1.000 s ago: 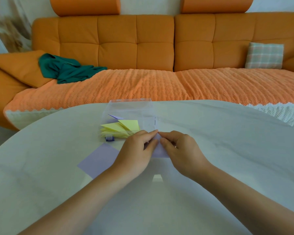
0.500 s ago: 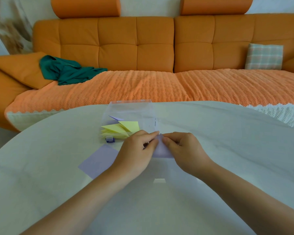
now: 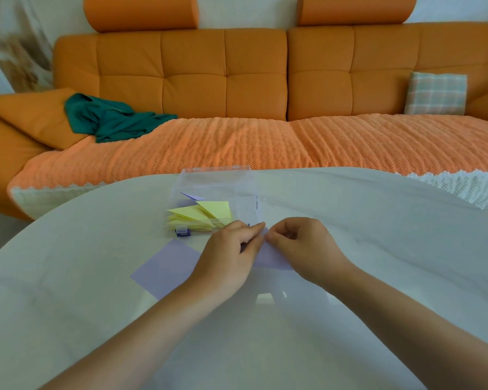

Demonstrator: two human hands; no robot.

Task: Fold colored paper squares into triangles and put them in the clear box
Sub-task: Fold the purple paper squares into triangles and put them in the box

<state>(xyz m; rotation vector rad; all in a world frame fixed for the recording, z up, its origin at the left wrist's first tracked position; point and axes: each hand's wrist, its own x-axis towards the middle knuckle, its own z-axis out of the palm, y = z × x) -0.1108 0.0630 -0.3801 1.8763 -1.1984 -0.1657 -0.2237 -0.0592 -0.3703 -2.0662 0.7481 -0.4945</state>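
Surroundings, left to right: a green cloth (image 3: 110, 119) lies crumpled on the left seat of the orange sofa (image 3: 226, 80). A plaid cushion (image 3: 435, 92) stands against the sofa back at far right. The white table (image 3: 378, 220) fills the foreground.

On the table, a flat purple square (image 3: 164, 267) lies left of the hands, one corner toward the person, its right part covered by the left wrist. Beyond it stands the clear box (image 3: 248, 187), with a blue latch (image 3: 183, 231) on its near side. The box holds a stack of yellow triangles (image 3: 200, 216) and one purple triangle (image 3: 190, 196) behind them. It sits just beyond the fingertips.

The purple paper (image 3: 273, 258) lies on the table between the two hands. Its far tip points away from the person, toward the box, and its visible near edge runs left to right. The hands hide the rest, so its long axis cannot be judged.

The left hand (image 3: 228, 257) covers the sheet's left part, fingers curled and together, pinching at the far tip. The right hand (image 3: 304, 246) meets it there, thumb and forefinger closed on the same tip, the other fingers curled.
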